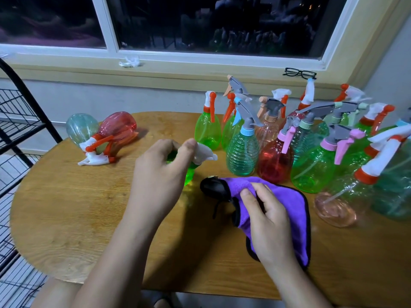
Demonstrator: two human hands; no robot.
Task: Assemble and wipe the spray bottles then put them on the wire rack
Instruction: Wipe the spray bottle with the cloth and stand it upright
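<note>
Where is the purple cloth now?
Head view, right of centre on the table: the cloth is held by the right hand, just in front of the standing bottles.

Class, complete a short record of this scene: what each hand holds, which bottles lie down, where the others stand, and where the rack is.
left hand: grips the green spray bottle below its white trigger head
right hand: fingers curled on the purple cloth
lying down: teal bottle and red bottle, far left of the table
standing: upright bottles, clustered on the right
wire rack: left of the table
window sill: glasses
</note>
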